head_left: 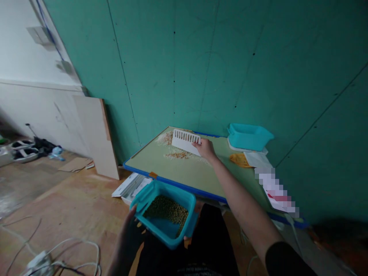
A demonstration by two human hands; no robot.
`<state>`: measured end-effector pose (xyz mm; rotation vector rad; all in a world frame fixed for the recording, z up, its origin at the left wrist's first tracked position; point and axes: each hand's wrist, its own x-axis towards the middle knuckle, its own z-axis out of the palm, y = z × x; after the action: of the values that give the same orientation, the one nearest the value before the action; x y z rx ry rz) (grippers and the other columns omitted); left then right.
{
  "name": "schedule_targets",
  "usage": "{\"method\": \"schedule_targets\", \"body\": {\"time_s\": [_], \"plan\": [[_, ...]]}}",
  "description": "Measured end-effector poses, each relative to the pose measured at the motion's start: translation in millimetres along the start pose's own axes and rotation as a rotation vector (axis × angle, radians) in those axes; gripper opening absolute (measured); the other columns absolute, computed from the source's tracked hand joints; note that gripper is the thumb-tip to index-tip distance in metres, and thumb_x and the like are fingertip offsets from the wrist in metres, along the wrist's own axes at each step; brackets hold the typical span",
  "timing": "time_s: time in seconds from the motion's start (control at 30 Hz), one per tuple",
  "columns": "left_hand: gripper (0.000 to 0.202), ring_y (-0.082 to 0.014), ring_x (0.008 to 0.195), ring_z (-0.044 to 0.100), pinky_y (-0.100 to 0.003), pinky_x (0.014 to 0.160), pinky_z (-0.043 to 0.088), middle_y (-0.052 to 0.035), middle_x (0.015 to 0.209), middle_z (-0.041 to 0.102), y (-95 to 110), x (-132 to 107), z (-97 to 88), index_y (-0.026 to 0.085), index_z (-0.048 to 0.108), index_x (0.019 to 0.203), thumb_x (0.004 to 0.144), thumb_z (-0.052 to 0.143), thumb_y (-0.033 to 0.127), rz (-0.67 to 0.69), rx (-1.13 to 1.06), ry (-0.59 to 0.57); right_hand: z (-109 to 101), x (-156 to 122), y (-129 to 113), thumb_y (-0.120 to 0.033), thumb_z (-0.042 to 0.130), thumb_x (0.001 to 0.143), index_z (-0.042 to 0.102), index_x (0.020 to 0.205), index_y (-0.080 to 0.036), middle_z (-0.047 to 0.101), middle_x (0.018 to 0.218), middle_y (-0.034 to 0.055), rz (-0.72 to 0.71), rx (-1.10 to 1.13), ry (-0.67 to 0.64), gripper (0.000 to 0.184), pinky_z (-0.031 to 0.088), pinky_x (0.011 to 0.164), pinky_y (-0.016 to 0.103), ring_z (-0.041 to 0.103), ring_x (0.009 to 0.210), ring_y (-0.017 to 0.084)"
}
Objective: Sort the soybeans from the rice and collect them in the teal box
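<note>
My left hand, in shadow, is closed on the left end of a blue plastic bin. Inside the tilted bin lie dark green beans and tan beans, with some bare bottom showing. Over the table, my right hand grips the lower right corner of a white flat plastic piece with a row of slots along its top. It stands on edge among spilled grains. Tan beans mixed with small white grains lie before it, and a larger mixed pile lies at its left.
The table has a blue-taped edge and meets a green wall. At its right are another blue bin, a yellow-brown item and a partly pixelated packet. A pale board leans at left; cables cross the floor.
</note>
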<state>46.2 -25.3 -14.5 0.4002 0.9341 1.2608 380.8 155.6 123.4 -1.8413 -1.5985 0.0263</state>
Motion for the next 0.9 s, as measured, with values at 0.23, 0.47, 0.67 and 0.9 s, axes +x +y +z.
{"method": "schedule_targets", "body": {"time_s": [0.23, 0.47, 0.67, 0.9], "plan": [[0.057, -0.029, 0.076, 0.072, -0.041, 0.06, 0.061, -0.0006, 0.1, 0.077, -6.9, 11.6, -12.0, 0.038, 0.067, 0.11, 0.058, 0.089, 0.04, 0.02, 0.028, 0.001, 3.0, -0.6, -3.4, -0.039, 0.07, 0.088, 0.077, 0.086, -0.017, 0.078, 0.087, 0.0111, -0.009, 0.007, -0.043, 0.023, 0.043, 0.065, 0.027, 0.071, 0.08, 0.023], [0.06, -0.0336, 0.084, 0.071, -0.046, 0.061, 0.062, -0.0021, 0.104, 0.076, -8.5, 15.2, -16.8, 0.039, 0.067, 0.109, 0.053, 0.089, 0.041, 0.045, 0.048, 0.043, -2.0, -2.9, -8.5, -0.041, 0.073, 0.086, 0.075, 0.078, -0.017, 0.074, 0.076, 0.0076, -0.028, 0.042, -0.09, 0.025, 0.042, 0.062, 0.026, 0.066, 0.073, 0.02], [0.059, -0.0335, 0.09, 0.07, -0.045, 0.063, 0.063, -0.003, 0.108, 0.076, -4.9, 13.3, -14.3, 0.04, 0.067, 0.11, 0.056, 0.091, 0.045, 0.004, 0.057, 0.002, -1.3, -4.5, -11.5, -0.039, 0.075, 0.085, 0.075, 0.077, -0.016, 0.07, 0.072, 0.0059, -0.049, 0.098, -0.1, 0.024, 0.041, 0.062, 0.027, 0.061, 0.067, 0.018], [0.054, -0.033, 0.089, 0.071, -0.046, 0.066, 0.062, -0.0043, 0.103, 0.076, -0.1, 13.7, -10.3, 0.036, 0.066, 0.114, 0.065, 0.085, 0.047, -0.086, 0.065, 0.016, -0.2, -4.2, -10.5, -0.03, 0.074, 0.084, 0.075, 0.076, -0.015, 0.069, 0.071, 0.004, -0.064, 0.198, -0.13, 0.018, 0.039, 0.06, 0.025, 0.06, 0.067, 0.016]]}}
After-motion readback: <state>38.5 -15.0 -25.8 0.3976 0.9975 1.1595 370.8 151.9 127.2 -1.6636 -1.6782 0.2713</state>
